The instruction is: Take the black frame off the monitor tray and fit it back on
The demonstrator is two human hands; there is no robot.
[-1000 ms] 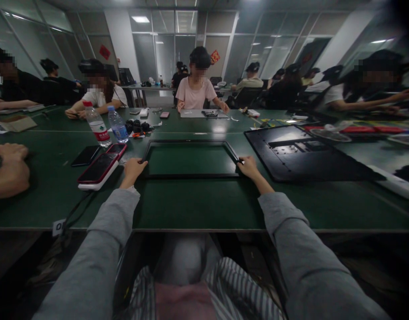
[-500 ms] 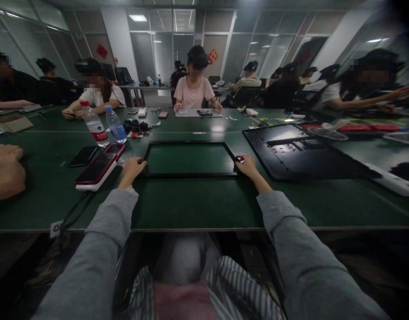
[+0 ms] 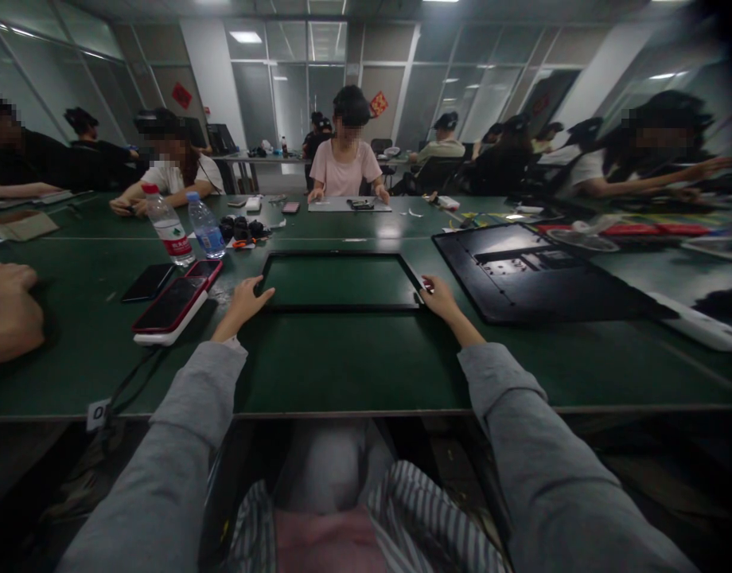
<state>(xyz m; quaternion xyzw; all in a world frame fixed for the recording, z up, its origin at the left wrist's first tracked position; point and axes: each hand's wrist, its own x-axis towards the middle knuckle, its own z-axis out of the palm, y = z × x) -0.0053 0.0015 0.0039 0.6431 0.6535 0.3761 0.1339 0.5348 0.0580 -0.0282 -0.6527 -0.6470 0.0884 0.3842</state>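
Observation:
A thin black rectangular frame (image 3: 336, 308), like a screen bezel, lies flat on the green table in front of me. At its left side is my left hand (image 3: 245, 301), with thumb and fingers spread apart and the thumb reaching over the edge. My right hand (image 3: 441, 298) pinches the right side of the frame near its lower corner. A small reddish and white bit shows by those fingertips; what it is I cannot make out. Right of the frame lies a large black panel (image 3: 521, 278) with cutouts, possibly a monitor's back cover.
Left of the frame are a red-edged phone (image 3: 172, 302) on a white block, a dark phone (image 3: 148, 283), and two bottles, one red-capped (image 3: 170, 231), one blue-capped (image 3: 206, 227). Another person's arm (image 3: 11, 310) rests at far left. A white power strip (image 3: 703, 322) lies right.
My left hand has loosened from a closed grip on the frame, its thumb now stretched out. The right hand still grips. The frame has hardly moved.

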